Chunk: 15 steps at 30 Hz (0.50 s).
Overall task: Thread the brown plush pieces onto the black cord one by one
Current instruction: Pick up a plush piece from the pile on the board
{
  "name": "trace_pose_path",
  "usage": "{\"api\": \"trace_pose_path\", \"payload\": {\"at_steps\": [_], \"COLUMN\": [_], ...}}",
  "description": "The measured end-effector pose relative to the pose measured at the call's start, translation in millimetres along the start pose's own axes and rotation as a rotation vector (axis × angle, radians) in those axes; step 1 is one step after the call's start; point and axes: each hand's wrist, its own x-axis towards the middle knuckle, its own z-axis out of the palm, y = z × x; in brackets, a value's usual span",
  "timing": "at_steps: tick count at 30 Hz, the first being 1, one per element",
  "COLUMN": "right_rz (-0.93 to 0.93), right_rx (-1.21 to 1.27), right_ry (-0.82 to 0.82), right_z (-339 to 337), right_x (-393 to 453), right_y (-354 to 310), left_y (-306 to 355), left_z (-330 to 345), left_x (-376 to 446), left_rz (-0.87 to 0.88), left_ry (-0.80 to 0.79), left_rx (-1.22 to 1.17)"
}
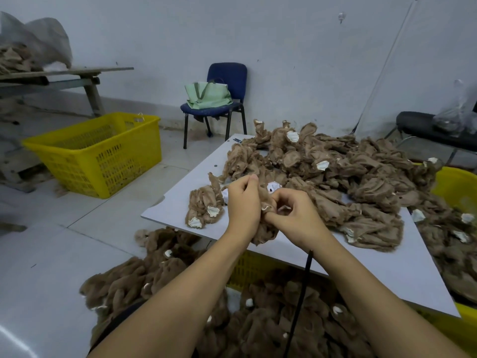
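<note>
Brown plush piece is held between both hands above the near edge of the white tabletop. Left hand grips its upper part, fingers curled round the fabric with the thumb raised. Right hand pinches it from the other side, fingers bent in at what appears to be an opening. Black cord emerges under the right wrist and hangs down between the forearms; its tip is hidden in the hands, so whether it has entered the piece cannot be told. Judgement: the two-handed hold steadies the limp fabric so the cord end can be worked through.

Unthreaded stock lies in a large heap of plush pieces across the far tabletop, within reach, with a small cluster just left of the hands. A fluffier brown mass lies below the tabletop edge, where the cord leads; probably the threaded pieces.

Containers: a yellow crate stands on the floor to the left, contents not visible. A second yellow crate at the right edge holds more plush pieces. A green bag sits on a blue chair.
</note>
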Motion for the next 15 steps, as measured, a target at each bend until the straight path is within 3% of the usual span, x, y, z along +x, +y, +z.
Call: {"api": "trace_pose_path", "payload": {"at_steps": [11,15], "right_rz": [-0.118,-0.051], "right_rx": [-0.038,0.059], "right_ry": [0.144,0.258], "right_z": [17,26], "right_x": [0,2], "right_y": [4,13], "left_y": [1,-4], "left_z": [-3,-2], "left_x": [0,-3], "left_rz": [-0.058,-0.145], "left_ry": [0.055,0.005], "left_rx": [0.049,0.069]}}
